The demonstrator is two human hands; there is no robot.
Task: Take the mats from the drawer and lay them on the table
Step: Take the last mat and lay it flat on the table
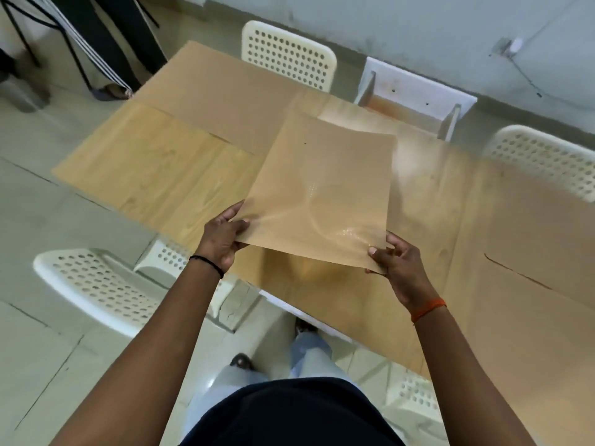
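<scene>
Above the wooden table (154, 169), left hand (222, 236) and right hand (397, 262) each pinch a tan mat (322, 194), fingers hidden beneath.

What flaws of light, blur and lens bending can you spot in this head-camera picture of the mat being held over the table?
Head view: glare streaks the held mat near the right hand; a bright patch washes out the table beside it; table edges are smeared by blur; the wide lens bows the floor tile lines; the left hand stays fairly sharp.

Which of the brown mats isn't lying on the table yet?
The middle mat, held at its near corners by the left hand and right hand. The far-left mat and right mat lie flat.
</scene>
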